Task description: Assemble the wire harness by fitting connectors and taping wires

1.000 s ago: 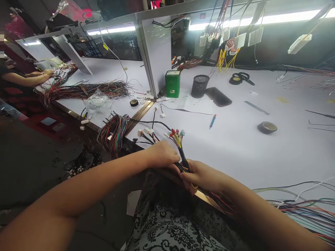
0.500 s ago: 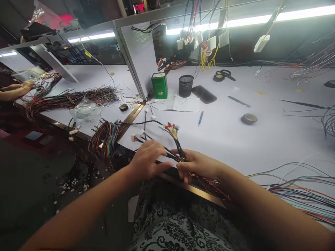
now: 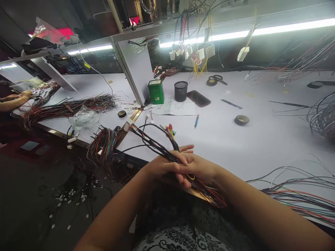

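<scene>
Both my hands meet around a black-sleeved wire harness [image 3: 154, 143] at the table's front edge. My left hand [image 3: 167, 165] is closed on the bundle, its fingers lying over the cables. Pressed against it, my right hand [image 3: 196, 165] wraps the same bundle from the other side. One branch runs up left to a white connector [image 3: 128, 124]. Another ends in small red, white and yellow connectors [image 3: 169, 129]. Loose red and yellow wire ends [image 3: 211, 195] hang out below my right hand. The fingers partly hide the middle of the bundle.
A bundle of coloured wires [image 3: 104, 144] hangs over the edge at left. Behind stand a green tin [image 3: 156, 92], a black mesh cup [image 3: 180, 91], a blue pen [image 3: 196, 121] and a tape roll [image 3: 242, 120]. More wires [image 3: 300, 198] lie right. A co-worker's arm [image 3: 15, 101] shows far left.
My left hand has moved right and closed on the harness beside my right hand. The branch with the white connector now reaches further up and left. The view has shifted slightly.
</scene>
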Demonstrator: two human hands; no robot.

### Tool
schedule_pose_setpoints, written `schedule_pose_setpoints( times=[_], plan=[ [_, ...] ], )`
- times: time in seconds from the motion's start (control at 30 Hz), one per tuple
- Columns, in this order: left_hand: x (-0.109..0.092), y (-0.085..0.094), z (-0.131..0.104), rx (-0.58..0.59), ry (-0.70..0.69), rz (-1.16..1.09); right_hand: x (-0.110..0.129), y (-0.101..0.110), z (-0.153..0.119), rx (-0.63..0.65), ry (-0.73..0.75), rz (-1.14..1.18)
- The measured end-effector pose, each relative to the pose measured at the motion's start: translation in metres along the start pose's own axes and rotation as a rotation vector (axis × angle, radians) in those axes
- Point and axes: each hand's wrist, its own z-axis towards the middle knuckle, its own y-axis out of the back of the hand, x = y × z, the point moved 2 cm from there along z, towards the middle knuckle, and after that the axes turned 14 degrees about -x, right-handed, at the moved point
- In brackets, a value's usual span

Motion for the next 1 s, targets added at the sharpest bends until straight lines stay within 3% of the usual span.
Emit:
schedule_pose_setpoints(
  times=[0.07, 0.17, 0.23, 0.4, 0.47, 0.57, 0.67, 0.8, 0.87, 0.93, 1.0],
  plan=[
    [-0.006, 0.005, 0.002, 0.020, -0.013, 0.145, 0.002, 0.003, -0.002, 0.021, -0.041, -0.011],
    [-0.005, 0.009, 0.002, -0.148, -0.022, 0.277, 0.007, 0.007, -0.006, -0.005, -0.074, -0.212],
    [0.001, 0.007, 0.000, -0.247, -0.034, 0.227, 0.010, 0.007, -0.007, -0.017, -0.069, -0.361],
    [0.019, -0.010, -0.006, -0.122, -0.015, -0.131, 0.008, 0.006, -0.002, -0.012, -0.118, -0.291],
    [0.020, -0.013, -0.003, -0.228, 0.040, -0.177, 0.007, 0.009, 0.000, -0.004, -0.130, -0.250],
    [0.015, -0.011, 0.007, -0.510, 0.042, -0.336, 0.008, 0.020, -0.002, -0.009, -0.125, -0.313],
    [0.007, -0.007, 0.020, -0.684, -0.006, -0.557, 0.010, 0.035, -0.015, -0.121, -0.219, -0.589],
    [0.007, 0.000, 0.036, -0.718, -0.005, -0.720, 0.014, 0.054, -0.043, -0.218, -0.196, -0.845],
    [0.011, 0.005, 0.044, -0.781, -0.033, -0.731, 0.012, 0.068, -0.061, -0.286, -0.136, -0.991],
    [0.015, 0.012, 0.052, -0.893, -0.064, -0.733, 0.008, 0.087, -0.081, -0.462, -0.020, -1.212],
    [0.018, 0.018, 0.060, -0.996, -0.069, -0.749, 0.004, 0.102, -0.103, -0.669, 0.188, -1.426]
  ],
)
